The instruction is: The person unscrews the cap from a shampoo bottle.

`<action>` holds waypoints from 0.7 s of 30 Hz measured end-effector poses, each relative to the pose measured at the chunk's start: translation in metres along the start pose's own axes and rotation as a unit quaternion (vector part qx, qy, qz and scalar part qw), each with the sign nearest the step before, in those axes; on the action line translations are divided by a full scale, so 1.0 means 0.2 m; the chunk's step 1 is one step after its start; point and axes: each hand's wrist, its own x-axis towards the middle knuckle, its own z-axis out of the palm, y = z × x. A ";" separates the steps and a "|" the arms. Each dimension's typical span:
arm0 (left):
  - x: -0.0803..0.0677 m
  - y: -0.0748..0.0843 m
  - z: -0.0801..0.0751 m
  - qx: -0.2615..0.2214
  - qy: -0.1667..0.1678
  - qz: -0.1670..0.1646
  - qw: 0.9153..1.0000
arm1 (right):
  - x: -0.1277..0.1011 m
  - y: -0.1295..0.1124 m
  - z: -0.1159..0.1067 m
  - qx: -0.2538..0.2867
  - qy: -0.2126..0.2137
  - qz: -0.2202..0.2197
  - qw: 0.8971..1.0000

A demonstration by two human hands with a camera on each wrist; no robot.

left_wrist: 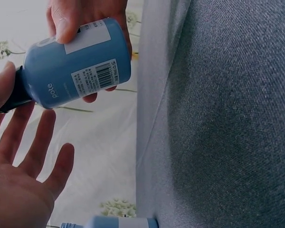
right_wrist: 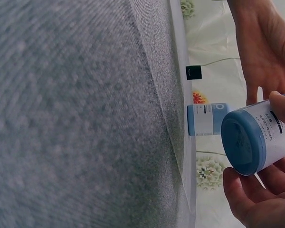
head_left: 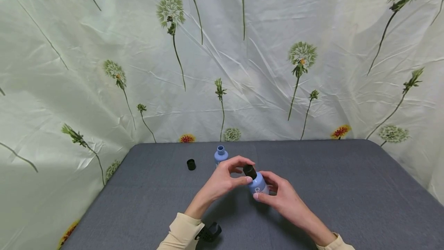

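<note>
A blue bottle [head_left: 258,185] with a white label is held tilted above the table, its neck leaning toward the left hand. My right hand [head_left: 285,196] grips its body, thumb in front and fingers behind. With thumb and fingers my left hand [head_left: 223,178] pinches the black cap [head_left: 249,171], which sits on the bottle's neck. In the left wrist view the bottle [left_wrist: 80,64] shows a barcode, and the cap [left_wrist: 15,92] lies between thumb and fingers. The right wrist view shows the bottle's base [right_wrist: 242,142].
A second blue bottle [head_left: 220,155], uncapped, stands upright behind the left hand. To its left on the grey table [head_left: 145,203] sits a loose black cap [head_left: 191,164]. A floral curtain [head_left: 243,68] hangs behind. A black strap device [head_left: 209,232] is at the left wrist.
</note>
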 end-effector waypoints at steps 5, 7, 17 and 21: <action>0.00 0.01 0.01 0.021 0.021 -0.013 0.999 | -0.01 0.00 0.01 -0.003 0.001 -0.011 1.000; 0.00 0.01 0.01 0.022 0.027 -0.020 0.999 | -0.01 0.00 0.01 -0.005 0.002 -0.015 1.000; 0.00 0.02 0.01 -0.039 -0.008 0.007 0.999 | 0.00 -0.01 0.01 0.003 0.003 0.007 1.000; 0.00 0.02 0.00 -0.090 -0.048 0.021 0.995 | 0.00 -0.01 0.00 0.004 0.004 0.020 1.000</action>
